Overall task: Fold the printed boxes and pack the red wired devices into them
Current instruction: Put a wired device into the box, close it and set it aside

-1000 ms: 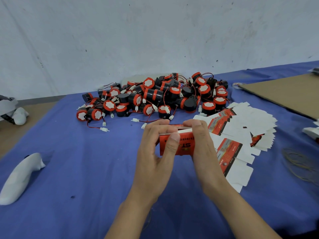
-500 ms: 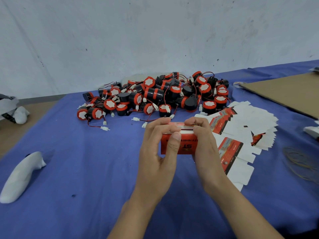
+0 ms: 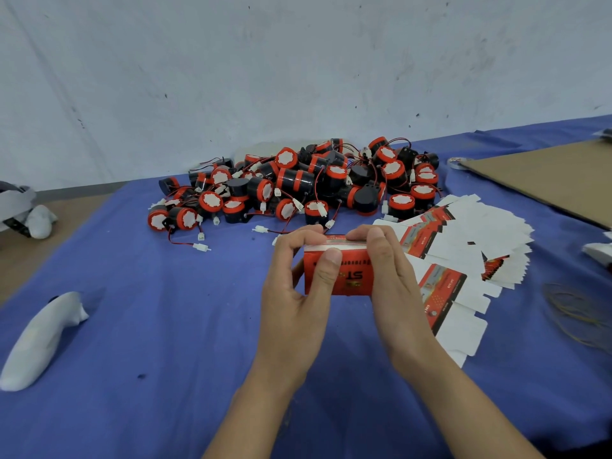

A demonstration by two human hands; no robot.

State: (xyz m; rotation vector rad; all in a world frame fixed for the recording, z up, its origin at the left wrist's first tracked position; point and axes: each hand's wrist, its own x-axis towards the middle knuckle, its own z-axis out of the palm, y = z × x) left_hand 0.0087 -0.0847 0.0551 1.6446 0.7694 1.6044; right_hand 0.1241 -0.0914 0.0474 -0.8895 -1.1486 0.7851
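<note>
1. The left hand (image 3: 291,293) grasps a red printed box (image 3: 351,281). Its thumb presses flat on the face turned toward the camera, and its fingers curl over the box's top edge.
2. The right hand (image 3: 392,279) grasps the same box at its right end. Its fingers curl over the top edge and its palm covers that side.
3. The box is held level above the desk (image 3: 165,326), on the near side of the pile of red wired devices (image 3: 298,187) and close to its front edge. The letters "ST" read upside down on the box's front, and a white strip runs along its top.
4. The pile lies on the desk's blue cloth next to the grey wall (image 3: 298,61). It is made up of black cylinders with red caps and white round stickers, with thin red and black wires ending in white plugs.
5. One loose white plug (image 3: 201,247) lies just in front of the pile's left end.
6. A fan of flat box blanks (image 3: 463,233) lies to the right of the pile's front, just beside the nearest devices.
7. A brown cardboard sheet (image 3: 546,180) lies to the right of the pile.
8. Loops of thin yellowish bands (image 3: 576,309) lie well to the right of and nearer than the pile, beyond the blanks.
9. A white moulded object (image 3: 39,339) lies well to the left of and nearer than the pile.
</note>
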